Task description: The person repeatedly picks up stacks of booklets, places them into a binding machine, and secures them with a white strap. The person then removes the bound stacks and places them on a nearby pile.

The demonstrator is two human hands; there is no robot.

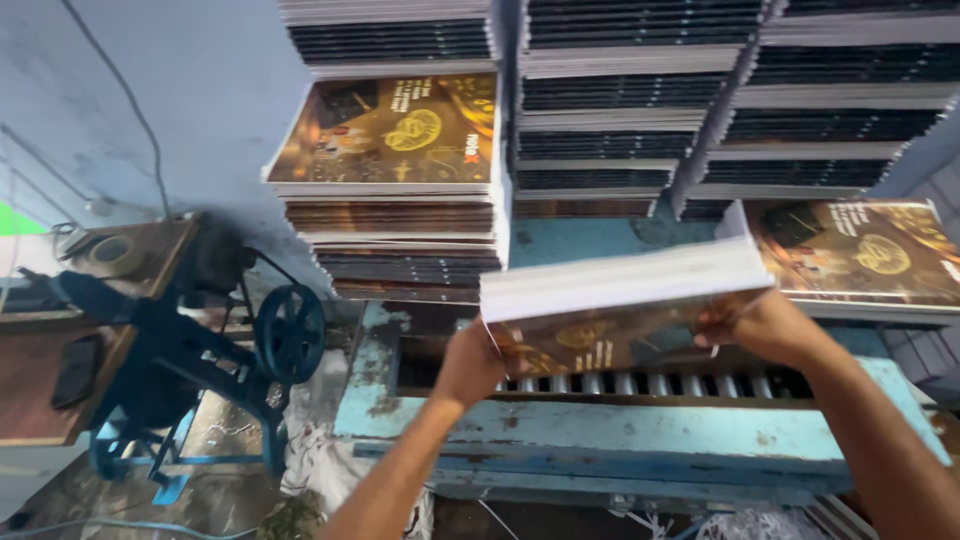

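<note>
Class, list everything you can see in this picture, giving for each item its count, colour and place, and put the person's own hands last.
Held bundle of brown-covered booklets with white page edges: one, between both hands, above the rollers.
Tall stacks of printed booklets: several, dark and white edged, along the top.
Brown and gold booklet cover on the left stack: one, facing up.
Brown and gold cover on the right pile: one, right edge.
Worn light-blue metal table: one, centre.
Silver rollers: one row, set into the table.
Dark blue machine with a wheel: one, left.
Brown wooden bench: one, far left.
Left hand: gripping the bundle's left end.
Right hand: gripping its right end.
</note>
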